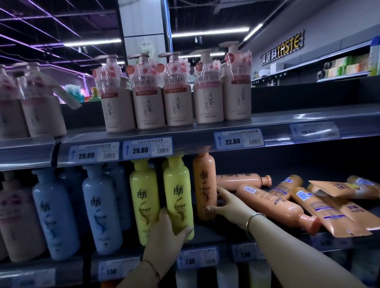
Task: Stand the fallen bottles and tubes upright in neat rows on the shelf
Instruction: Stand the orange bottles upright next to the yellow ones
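Supermarket shelving fills the view, and the middle shelf [219, 240] carries upright blue and yellow bottles on its left half. Dark open room lies behind and above the fallen orange bottles [278, 204] and tubes [329, 213], which sprawl to the right, some overhanging the front edge. The left hand [168, 231] reaches up, its grip wrapped around the base of a yellow bottle [178, 197]. The right hand [224, 205], wrist bangled, has its grip closed on a standing orange bottle [205, 187], thumb in front.
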`<move>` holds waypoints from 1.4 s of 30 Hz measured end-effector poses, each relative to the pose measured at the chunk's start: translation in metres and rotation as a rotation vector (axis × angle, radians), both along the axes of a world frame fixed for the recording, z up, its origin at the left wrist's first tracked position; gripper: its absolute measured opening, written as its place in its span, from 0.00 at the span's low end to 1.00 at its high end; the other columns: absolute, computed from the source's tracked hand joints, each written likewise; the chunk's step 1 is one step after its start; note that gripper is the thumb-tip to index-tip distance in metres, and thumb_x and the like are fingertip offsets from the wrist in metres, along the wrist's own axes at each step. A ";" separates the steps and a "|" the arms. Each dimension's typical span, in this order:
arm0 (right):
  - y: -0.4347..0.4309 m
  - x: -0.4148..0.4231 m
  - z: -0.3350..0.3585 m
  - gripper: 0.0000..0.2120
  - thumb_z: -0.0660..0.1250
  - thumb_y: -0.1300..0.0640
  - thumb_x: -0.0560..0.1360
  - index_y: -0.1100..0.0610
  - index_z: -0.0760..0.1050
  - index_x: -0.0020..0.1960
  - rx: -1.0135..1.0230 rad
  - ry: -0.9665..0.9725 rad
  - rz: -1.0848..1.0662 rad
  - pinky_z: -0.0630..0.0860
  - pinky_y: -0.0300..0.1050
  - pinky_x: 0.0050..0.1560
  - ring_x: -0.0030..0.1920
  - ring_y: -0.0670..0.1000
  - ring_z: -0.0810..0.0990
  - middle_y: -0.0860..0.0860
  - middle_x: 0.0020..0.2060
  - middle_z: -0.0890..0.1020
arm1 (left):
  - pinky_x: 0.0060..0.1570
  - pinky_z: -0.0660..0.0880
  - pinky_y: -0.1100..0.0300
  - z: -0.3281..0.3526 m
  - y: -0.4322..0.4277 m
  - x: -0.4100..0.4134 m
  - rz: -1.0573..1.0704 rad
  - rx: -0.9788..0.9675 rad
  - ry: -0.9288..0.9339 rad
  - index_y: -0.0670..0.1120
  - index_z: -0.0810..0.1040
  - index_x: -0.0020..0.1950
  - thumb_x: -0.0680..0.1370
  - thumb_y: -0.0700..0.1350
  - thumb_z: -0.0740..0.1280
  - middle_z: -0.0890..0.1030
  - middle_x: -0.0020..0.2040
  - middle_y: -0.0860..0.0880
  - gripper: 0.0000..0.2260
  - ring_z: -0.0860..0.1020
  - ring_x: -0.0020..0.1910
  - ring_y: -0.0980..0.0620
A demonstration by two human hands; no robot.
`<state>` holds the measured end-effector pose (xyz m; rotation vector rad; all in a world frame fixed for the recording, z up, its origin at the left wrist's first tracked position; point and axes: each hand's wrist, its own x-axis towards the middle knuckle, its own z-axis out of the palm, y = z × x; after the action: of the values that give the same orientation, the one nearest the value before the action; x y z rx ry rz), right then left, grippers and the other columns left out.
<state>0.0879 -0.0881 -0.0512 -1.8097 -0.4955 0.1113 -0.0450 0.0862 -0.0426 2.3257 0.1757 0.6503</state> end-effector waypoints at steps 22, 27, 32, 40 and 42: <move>0.003 0.008 -0.007 0.27 0.73 0.57 0.72 0.46 0.67 0.67 -0.028 -0.056 -0.011 0.78 0.41 0.55 0.57 0.42 0.77 0.43 0.57 0.78 | 0.62 0.69 0.60 -0.003 0.003 -0.003 -0.048 0.013 0.011 0.47 0.62 0.69 0.73 0.53 0.69 0.76 0.63 0.50 0.29 0.75 0.62 0.52; 0.003 0.010 -0.009 0.27 0.73 0.57 0.72 0.46 0.67 0.68 -0.030 -0.057 0.000 0.77 0.49 0.62 0.59 0.44 0.78 0.43 0.58 0.79 | 0.61 0.68 0.60 -0.004 0.005 -0.003 -0.072 -0.010 0.024 0.47 0.63 0.67 0.73 0.51 0.69 0.76 0.62 0.50 0.27 0.74 0.61 0.52; 0.002 0.008 -0.008 0.27 0.72 0.58 0.73 0.48 0.66 0.69 -0.028 -0.050 0.002 0.76 0.48 0.63 0.60 0.45 0.78 0.46 0.59 0.79 | 0.61 0.68 0.61 -0.003 0.003 -0.003 -0.071 -0.022 0.023 0.47 0.63 0.67 0.73 0.51 0.69 0.76 0.62 0.49 0.26 0.75 0.61 0.52; 0.000 0.007 -0.006 0.25 0.70 0.57 0.75 0.42 0.66 0.68 -0.026 0.002 0.030 0.76 0.44 0.62 0.59 0.42 0.78 0.44 0.59 0.80 | 0.61 0.68 0.60 -0.004 0.004 -0.003 -0.067 -0.026 0.041 0.47 0.64 0.66 0.74 0.52 0.69 0.76 0.63 0.50 0.25 0.74 0.62 0.52; -0.001 0.008 -0.006 0.26 0.70 0.55 0.75 0.41 0.66 0.68 -0.035 0.008 0.030 0.75 0.45 0.63 0.59 0.42 0.78 0.42 0.58 0.79 | 0.64 0.68 0.59 -0.006 0.004 -0.003 -0.074 -0.029 0.038 0.46 0.62 0.68 0.74 0.52 0.69 0.75 0.64 0.49 0.27 0.74 0.63 0.52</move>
<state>0.0955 -0.0887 -0.0572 -1.8358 -0.5184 0.1483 -0.0481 0.0905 -0.0485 2.3063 0.1154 0.5644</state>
